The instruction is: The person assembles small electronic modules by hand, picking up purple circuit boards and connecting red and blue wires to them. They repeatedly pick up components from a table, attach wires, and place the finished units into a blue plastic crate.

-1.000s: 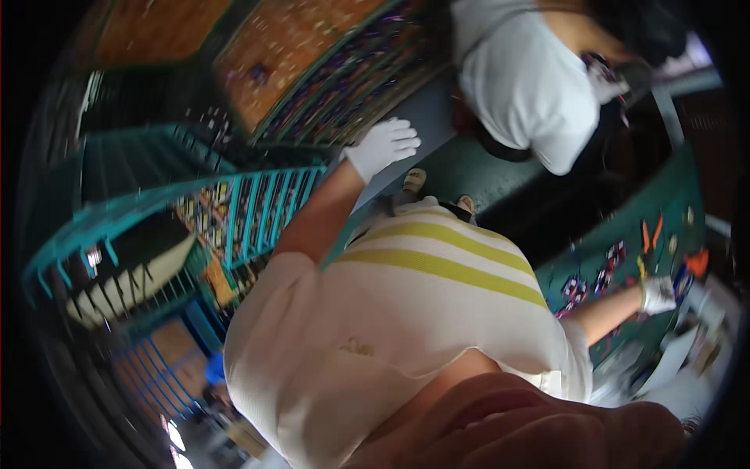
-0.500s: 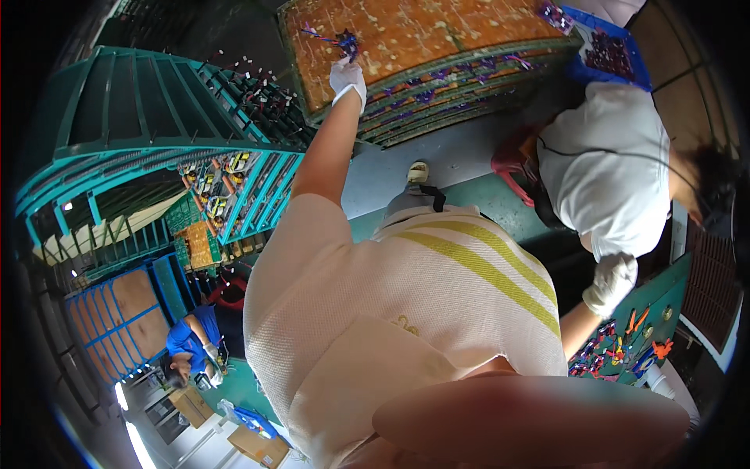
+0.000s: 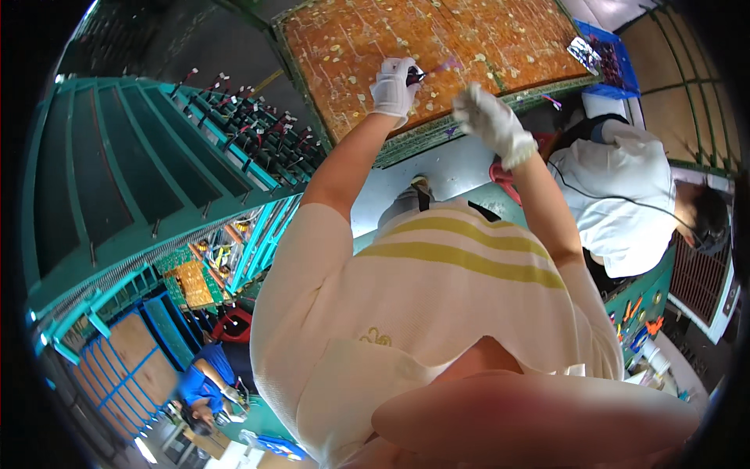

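Note:
In front of me, my left hand (image 3: 394,87), in a white glove, is closed around a small wire bundle (image 3: 416,76). Its dark part sticks out by the thumb, and a blurred purple end trails to the right over the board. Below the hand lies a worn orange-brown wooden board (image 3: 344,55), marked with pale spots and drips. My right hand (image 3: 492,125), also gloved in white, is raised close to the board's near edge, right of the left hand. Motion smears its fingers, so I cannot make out whether it holds anything.
A blue bin (image 3: 617,66) of dark parts stands at the far right. A co-worker in a white shirt (image 3: 625,195) sits at my right by a green table with tools (image 3: 644,313). Left is a teal rack (image 3: 117,180) beside many upright wires (image 3: 250,117). Another person in blue (image 3: 207,375) works behind left.
My left hand has moved right over the board with the wire bundle. My right hand has swung from the green table at right up to the board. The view has turned slightly.

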Available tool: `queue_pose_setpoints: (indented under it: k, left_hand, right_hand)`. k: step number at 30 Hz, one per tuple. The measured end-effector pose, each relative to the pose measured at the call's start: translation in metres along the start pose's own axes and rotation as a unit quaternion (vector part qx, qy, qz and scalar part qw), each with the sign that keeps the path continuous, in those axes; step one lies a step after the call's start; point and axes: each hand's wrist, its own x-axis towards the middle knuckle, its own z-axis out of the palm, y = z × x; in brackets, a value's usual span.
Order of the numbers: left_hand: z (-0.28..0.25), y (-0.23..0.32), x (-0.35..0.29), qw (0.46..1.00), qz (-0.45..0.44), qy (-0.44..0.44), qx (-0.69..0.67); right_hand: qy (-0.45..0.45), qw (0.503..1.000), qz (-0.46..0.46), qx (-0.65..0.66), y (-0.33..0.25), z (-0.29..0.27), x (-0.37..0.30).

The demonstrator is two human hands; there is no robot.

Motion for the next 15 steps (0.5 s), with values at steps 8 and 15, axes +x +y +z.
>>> queue_pose_setpoints:
  k: [8, 15]
  left_hand:
    - [-0.08, 0.016, -0.02, 0.958, 0.271, 0.091, 0.002]
    - [-0.132, 0.066, -0.043, 0.935, 0.324, 0.141, 0.009]
  right_hand:
    - [-0.068, 0.914, 0.139, 0.376, 0.028, -0.027, 0.057]
    - [-0.395, 0.855, 0.268, 0.203, 0.008, 0.011, -0.002]
